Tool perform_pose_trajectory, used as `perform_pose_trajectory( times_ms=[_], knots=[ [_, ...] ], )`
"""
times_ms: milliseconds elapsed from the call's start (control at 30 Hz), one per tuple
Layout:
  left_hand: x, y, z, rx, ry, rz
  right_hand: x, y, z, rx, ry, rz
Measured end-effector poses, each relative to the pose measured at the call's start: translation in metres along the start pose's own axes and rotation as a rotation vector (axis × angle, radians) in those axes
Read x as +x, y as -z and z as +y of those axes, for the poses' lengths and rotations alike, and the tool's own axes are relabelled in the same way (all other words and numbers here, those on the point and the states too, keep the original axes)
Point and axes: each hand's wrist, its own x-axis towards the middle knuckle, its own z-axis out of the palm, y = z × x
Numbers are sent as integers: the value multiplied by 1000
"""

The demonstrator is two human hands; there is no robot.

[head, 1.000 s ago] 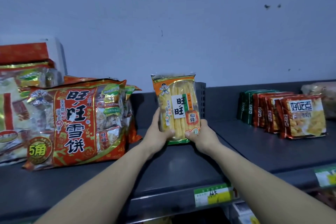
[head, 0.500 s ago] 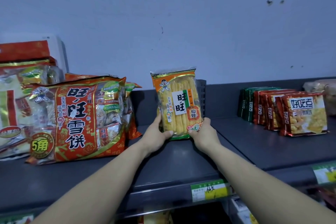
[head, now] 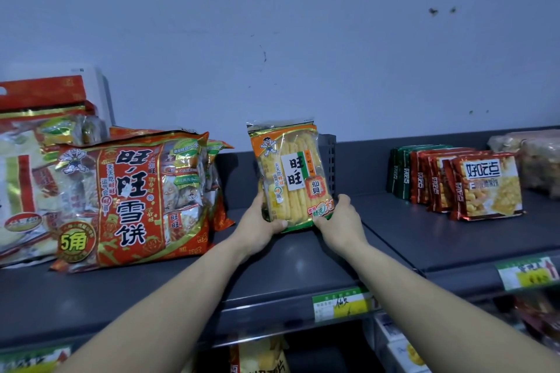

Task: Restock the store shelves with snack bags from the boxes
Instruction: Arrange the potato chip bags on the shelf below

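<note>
Hands, left (head: 257, 225) and right (head: 341, 221), grip the bag's (head: 291, 175) lower corners; it stands upright, long axis vertical, near the shelf's (head: 303, 266) back edge.

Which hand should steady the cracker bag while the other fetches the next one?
Left, probably. The left hand braces the yellow-and-orange plastic cracker bag on its open side; the grey metal divider stands behind the edge the right hand holds.

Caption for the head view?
Left hand and right hand hold a yellow cracker bag upright on the shelf beside a red bag.
</note>
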Motion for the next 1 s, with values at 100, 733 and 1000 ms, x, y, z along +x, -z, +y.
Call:
perform_pose_trajectory(
  times_ms=[100, 733, 1000],
  knots=[
    [-3, 3, 5, 9, 21, 26, -3, 6, -4, -15, 29, 50],
    [-94, 208, -18, 421, 273, 714, -73, -91, -126, 236, 258, -437],
    [-70, 222, -63, 7, 313, 359, -59, -120, -120, 181, 194, -417]
  ],
)
